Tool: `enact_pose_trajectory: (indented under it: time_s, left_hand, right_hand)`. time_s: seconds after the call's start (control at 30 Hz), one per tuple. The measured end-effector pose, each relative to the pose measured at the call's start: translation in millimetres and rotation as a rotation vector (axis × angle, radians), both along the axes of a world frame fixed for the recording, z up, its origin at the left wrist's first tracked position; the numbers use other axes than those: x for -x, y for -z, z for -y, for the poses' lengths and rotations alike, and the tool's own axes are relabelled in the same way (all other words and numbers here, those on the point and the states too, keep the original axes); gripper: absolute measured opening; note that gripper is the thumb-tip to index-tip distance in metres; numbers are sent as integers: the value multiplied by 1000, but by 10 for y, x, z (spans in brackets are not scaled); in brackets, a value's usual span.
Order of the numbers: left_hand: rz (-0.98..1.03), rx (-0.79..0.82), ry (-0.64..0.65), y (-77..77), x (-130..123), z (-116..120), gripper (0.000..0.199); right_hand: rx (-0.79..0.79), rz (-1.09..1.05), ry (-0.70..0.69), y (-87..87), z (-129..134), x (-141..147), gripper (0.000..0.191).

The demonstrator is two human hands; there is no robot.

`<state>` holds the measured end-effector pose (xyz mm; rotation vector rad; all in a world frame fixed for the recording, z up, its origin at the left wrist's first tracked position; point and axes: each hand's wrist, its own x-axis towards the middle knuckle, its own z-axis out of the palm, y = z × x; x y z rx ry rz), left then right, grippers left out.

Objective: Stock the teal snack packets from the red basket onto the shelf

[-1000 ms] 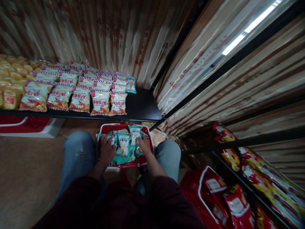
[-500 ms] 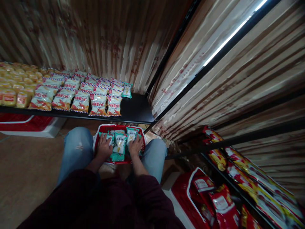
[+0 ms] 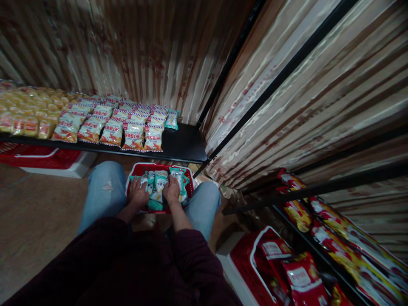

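A red basket point(image 3: 134, 168) stands between my knees, holding several green-and-white snack bags. My left hand point(image 3: 138, 194) is on the bag at the basket's left side, its fingers bent over the top and covering much of the print. The middle snack bag point(image 3: 160, 183) lies face up, and my right hand point(image 3: 172, 190) grips its right edge with curled fingers. To the right of that hand, another snack bag point(image 3: 183, 176) leans by the basket's right wall. One more green bag point(image 3: 171, 119) stands at the back of the black shelf.
Rows of white-and-orange snack bags point(image 3: 133, 135) fill the middle of the black shelf point(image 3: 186, 142), with yellow packs point(image 3: 30, 126) to their left. A dark metal post point(image 3: 270, 102) rises at right. Red baskets point(image 3: 245, 255) and a low rack of red-yellow bags point(image 3: 296, 212) lie lower right.
My right hand has moved left from the right-hand bag to the middle one. My left hand stays on the left bag. The view has shifted slightly.
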<state>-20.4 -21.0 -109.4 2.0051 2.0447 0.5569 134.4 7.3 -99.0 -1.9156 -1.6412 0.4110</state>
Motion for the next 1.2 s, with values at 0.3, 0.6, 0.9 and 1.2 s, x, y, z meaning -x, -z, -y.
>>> enact_pose_trajectory:
  time_s: [0.3,0.6,0.9,1.2]
  left_hand:
    - [500,115,90,68,-286,-70,49]
    - [1137,441,-46,-78,-232,-142,58]
    - [1277,370,-231,-407,-373,-202,35]
    - [1152,167,-391,-604,-532,-376,35]
  right_hand:
    - [-12,-47,-37,-43,-45,-190,28]
    - [-152,-368,-73,-105,-117,-195,21]
    - [71,-972,65,-135,-105,-194,47]
    - [259,-1184,-146,-309,34,-93,56]
